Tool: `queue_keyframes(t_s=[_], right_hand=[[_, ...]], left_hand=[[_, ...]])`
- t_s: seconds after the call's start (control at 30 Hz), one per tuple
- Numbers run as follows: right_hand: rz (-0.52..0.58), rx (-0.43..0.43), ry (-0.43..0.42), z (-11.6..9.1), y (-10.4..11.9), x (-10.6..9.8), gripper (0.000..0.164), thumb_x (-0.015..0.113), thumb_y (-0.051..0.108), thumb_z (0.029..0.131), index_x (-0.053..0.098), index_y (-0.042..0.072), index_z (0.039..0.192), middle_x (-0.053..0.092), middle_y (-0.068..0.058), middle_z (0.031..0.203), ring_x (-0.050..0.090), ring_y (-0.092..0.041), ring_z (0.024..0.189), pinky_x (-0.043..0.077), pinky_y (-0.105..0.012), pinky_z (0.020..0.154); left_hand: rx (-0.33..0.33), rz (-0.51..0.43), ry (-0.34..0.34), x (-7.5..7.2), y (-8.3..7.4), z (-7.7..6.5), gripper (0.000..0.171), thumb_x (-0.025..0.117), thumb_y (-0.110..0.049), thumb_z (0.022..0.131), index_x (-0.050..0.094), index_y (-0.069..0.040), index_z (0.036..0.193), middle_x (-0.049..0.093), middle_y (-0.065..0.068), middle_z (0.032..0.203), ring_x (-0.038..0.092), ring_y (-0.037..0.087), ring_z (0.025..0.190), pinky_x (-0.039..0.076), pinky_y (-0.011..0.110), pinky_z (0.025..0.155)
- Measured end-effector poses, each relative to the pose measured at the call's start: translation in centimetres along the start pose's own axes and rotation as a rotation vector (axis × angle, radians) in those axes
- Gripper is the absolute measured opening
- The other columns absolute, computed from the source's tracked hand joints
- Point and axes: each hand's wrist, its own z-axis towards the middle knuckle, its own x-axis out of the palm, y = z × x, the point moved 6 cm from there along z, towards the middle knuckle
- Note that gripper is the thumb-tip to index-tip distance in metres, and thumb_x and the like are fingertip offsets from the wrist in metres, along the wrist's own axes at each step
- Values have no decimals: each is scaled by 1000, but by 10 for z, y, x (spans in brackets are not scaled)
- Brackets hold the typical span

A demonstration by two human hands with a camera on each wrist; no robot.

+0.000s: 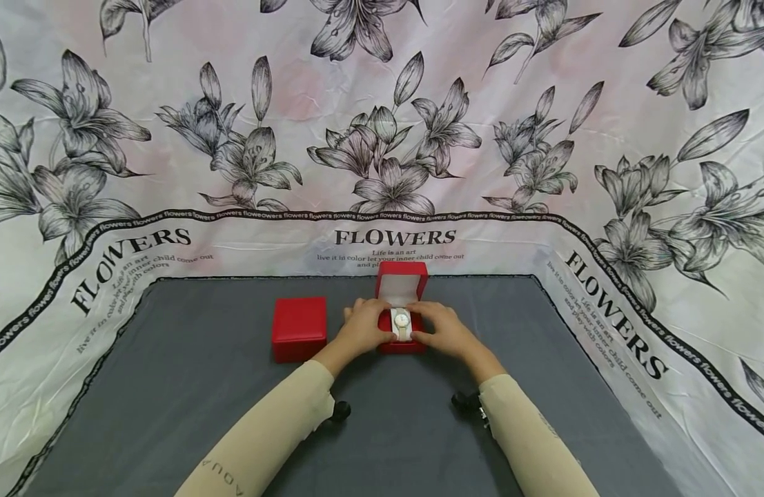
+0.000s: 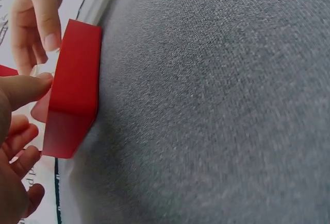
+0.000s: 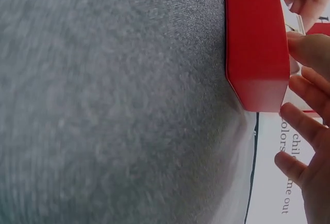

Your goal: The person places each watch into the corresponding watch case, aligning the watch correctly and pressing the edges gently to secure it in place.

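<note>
A red box [image 1: 402, 349] stands with its lid up and its pale lining showing. Inside, a wristwatch [image 1: 402, 320] with a white dial and light strap sits around a white cushion. From the left side, my left hand [image 1: 364, 324] holds the watch and cushion between thumb and fingers. Opposite it, my right hand [image 1: 445, 330] grips the other side the same way. In the left wrist view, the box's front wall [image 2: 77, 72] hides most of the watch. The right wrist view shows my right hand [image 3: 315, 141] with its thumb over the box edge and its outer fingers spread.
A second red box [image 1: 299, 329], closed, is to the left of my left hand. Dark grey cloth [image 1: 201, 414] covers the work surface. Behind it hangs or rises a white floral sheet [image 1: 394, 138] with printed words along its border.
</note>
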Motion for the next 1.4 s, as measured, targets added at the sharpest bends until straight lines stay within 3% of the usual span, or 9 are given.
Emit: queue_keyframes(t_s=[0.6, 1.0, 1.23, 1.4], right_hand=[[79, 71, -111, -11, -14, -43, 49, 77, 22, 93, 63, 7, 138, 64, -11, 138, 55, -34, 132, 41, -58, 109], [155, 194, -119, 3, -32, -68, 53, 72, 30, 97, 56, 15, 146, 60, -8, 143, 50, -31, 138, 37, -58, 112], [190, 243, -71, 16, -36, -74, 66, 68, 50, 96, 48, 25, 153, 56, -3, 148, 47, -30, 141, 33, -62, 114], [256, 240, -45, 23, -39, -73, 64, 69, 43, 97, 45, 27, 154, 56, -3, 148, 46, -29, 141, 32, -62, 115]], left_hand=[[-18, -70, -106, -51, 1, -5, 61, 84, -30, 86, 63, -13, 140, 64, 7, 139, 48, 31, 125, 31, 50, 90], [-57, -14, -129, -85, 3, 17, 60, 79, -34, 90, 60, -15, 144, 63, 4, 140, 46, 34, 134, 29, 61, 104], [-8, -77, -128, -85, 10, 29, 60, 76, -36, 93, 57, -15, 146, 61, 4, 143, 45, 32, 137, 25, 65, 107], [17, -100, -113, -75, 13, 37, 62, 76, -34, 93, 54, -15, 148, 60, 4, 144, 41, 34, 139, 20, 70, 112]])
